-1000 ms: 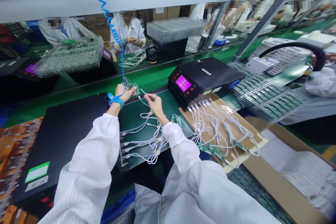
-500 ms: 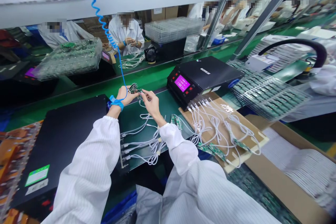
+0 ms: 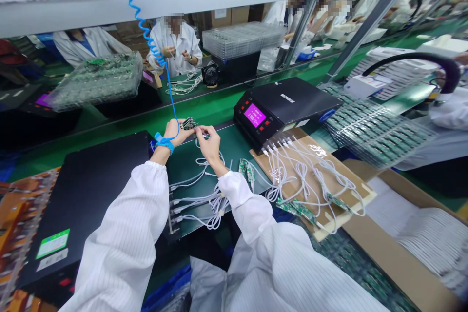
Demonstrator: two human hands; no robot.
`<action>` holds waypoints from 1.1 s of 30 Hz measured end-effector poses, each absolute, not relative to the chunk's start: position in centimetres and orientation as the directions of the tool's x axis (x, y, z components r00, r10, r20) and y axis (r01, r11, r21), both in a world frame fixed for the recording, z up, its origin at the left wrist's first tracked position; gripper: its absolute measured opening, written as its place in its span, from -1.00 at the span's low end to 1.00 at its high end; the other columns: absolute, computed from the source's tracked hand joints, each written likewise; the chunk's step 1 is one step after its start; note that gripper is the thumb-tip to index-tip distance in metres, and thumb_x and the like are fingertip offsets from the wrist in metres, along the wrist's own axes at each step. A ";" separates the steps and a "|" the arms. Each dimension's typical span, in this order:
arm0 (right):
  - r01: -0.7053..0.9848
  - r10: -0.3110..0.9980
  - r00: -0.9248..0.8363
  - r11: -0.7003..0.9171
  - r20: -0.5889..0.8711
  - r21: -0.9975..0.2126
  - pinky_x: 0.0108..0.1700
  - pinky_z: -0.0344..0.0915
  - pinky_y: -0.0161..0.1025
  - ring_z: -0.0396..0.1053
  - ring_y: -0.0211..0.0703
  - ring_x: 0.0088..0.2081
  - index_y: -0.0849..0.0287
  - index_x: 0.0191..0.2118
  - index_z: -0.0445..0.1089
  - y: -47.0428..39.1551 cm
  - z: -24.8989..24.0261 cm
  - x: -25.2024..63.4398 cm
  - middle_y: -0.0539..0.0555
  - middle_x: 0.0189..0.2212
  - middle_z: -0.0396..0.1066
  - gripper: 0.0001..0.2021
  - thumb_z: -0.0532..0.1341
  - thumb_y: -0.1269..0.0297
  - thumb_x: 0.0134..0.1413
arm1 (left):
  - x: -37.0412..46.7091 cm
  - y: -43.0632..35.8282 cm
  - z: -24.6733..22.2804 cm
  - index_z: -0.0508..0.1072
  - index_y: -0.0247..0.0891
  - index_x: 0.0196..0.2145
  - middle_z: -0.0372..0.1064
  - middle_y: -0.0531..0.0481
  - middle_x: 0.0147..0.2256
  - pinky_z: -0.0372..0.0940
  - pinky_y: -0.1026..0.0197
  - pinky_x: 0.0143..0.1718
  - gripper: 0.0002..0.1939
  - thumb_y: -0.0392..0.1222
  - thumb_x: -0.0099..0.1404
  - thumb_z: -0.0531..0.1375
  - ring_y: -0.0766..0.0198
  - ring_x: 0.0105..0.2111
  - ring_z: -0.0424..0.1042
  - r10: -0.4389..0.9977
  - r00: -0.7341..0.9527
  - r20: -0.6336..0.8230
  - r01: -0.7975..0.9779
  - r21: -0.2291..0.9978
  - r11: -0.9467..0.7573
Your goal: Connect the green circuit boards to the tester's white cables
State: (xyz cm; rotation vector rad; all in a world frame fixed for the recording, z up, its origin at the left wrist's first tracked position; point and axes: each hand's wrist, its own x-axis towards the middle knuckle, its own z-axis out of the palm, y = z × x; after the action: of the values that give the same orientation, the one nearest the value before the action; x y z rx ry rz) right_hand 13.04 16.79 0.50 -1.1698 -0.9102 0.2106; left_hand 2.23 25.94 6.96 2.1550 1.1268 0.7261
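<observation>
Long green assembly line (image 3: 215, 107), co-workers in white coats (image 3: 175, 53) across it. Nearer, L side: big blk box (image 3: 98, 180). R of centre: blk unit (image 3: 292, 100) w/ lit pink screen; beyond it, a clear tray (image 3: 387, 129) of PCBs. Below the unit, cardboard sheet (image 3: 307, 142) carries coiled white cables (image 3: 300, 170), several plugged into the unit's lower edge; a few green boards (image 3: 303, 210) lie among them. Dark green counter (image 3: 234, 146) in the middle w/ a 2nd cable bunch (image 3: 193, 200) fixed at its L edge, plus a pair of boards (image 3: 246, 169) near the cardboard.

Left hand (image 3: 173, 134), w/ blue wrist strap (image 3: 164, 143), holds a small PCB (image 3: 188, 124) above the counter, fingers clamped on it. Right hand (image 3: 209, 144) is at the PCB's near end, thumb & index finger close together; can't tell what's pinched, if anything.

Status, approx.: cable-to-unit hookups look done; held PCB looks mid-handling, not set down. Finished vs. unfinished count for the rest: can't tell.
</observation>
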 end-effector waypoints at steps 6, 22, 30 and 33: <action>0.315 0.582 0.647 0.385 0.493 -0.868 -0.05 0.42 -0.23 0.48 -0.16 -0.22 0.16 -0.24 0.55 17.1 0.5 12.8 0.05 -0.29 0.53 -0.79 0.24 0.16 0.32 | 2.4 25.8 6.7 0.58 -0.25 -0.42 0.47 -0.02 -0.49 0.21 0.16 -0.33 -0.69 0.06 0.04 0.37 0.12 -0.38 0.42 0.848 0.478 0.230 0.521 0.702 -0.485; 0.375 0.594 0.627 0.337 0.504 -0.864 0.00 0.41 -0.25 0.50 -0.15 -0.15 0.16 -0.18 0.52 18.9 0.1 12.1 0.08 -0.21 0.53 -0.85 0.21 0.26 0.36 | 2.7 25.3 7.6 0.51 -0.22 -0.45 0.43 -0.03 -0.51 0.18 0.18 -0.32 -0.82 -0.06 0.11 0.23 0.13 -0.39 0.42 0.824 0.492 0.279 0.604 0.572 -0.555; 0.365 0.641 0.624 0.266 0.447 -0.892 0.05 0.41 -0.28 0.53 -0.18 -0.12 0.16 -0.14 0.53 18.5 1.0 12.7 0.08 -0.17 0.58 -0.87 0.23 0.28 0.35 | 3.0 24.9 7.8 0.49 -0.18 -0.48 0.39 -0.02 -0.52 0.18 0.15 -0.29 -0.86 -0.09 0.14 0.26 0.11 -0.39 0.39 0.833 0.469 0.295 0.620 0.561 -0.548; 0.364 0.627 0.649 0.242 0.431 -0.900 0.07 0.42 -0.23 0.53 -0.15 -0.11 0.15 -0.16 0.53 18.5 1.0 12.5 0.09 -0.17 0.59 -0.87 0.22 0.29 0.34 | 3.3 24.7 7.7 0.47 -0.17 -0.50 0.33 0.01 -0.54 0.18 0.15 -0.28 -0.87 -0.12 0.16 0.25 0.12 -0.41 0.37 0.843 0.450 0.295 0.641 0.550 -0.535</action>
State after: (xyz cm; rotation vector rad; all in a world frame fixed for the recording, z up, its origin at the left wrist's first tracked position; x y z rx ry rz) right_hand 12.47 18.52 0.99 -1.3677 -0.9171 0.2199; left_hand 3.27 24.73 7.75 2.3464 1.2587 0.7778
